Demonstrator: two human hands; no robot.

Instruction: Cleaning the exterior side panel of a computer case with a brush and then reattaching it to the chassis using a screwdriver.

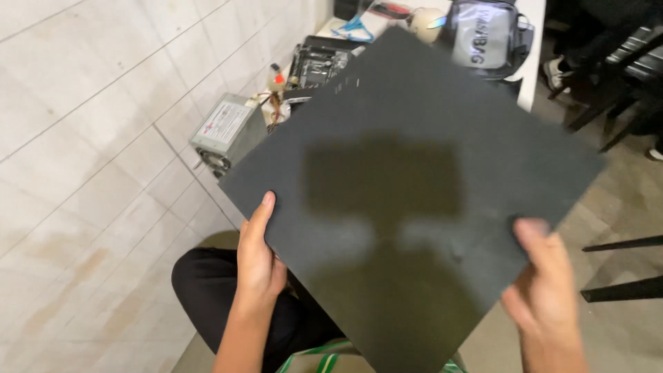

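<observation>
A large flat dark grey square panel [407, 179] fills the middle of the head view, turned like a diamond. My left hand [259, 259] grips its lower left edge, thumb lying on the top face. My right hand [545, 290] holds the lower right edge, blurred, thumb on top. A shadow falls across the panel's middle. The panel hides most of the white table behind it.
A grey power supply box [228, 131] and an open computer board with wires [314, 65] lie on the white table [532, 62] by the tiled wall. A clear bag [483, 38] stands at the back. Dark chair legs [621, 266] are at right.
</observation>
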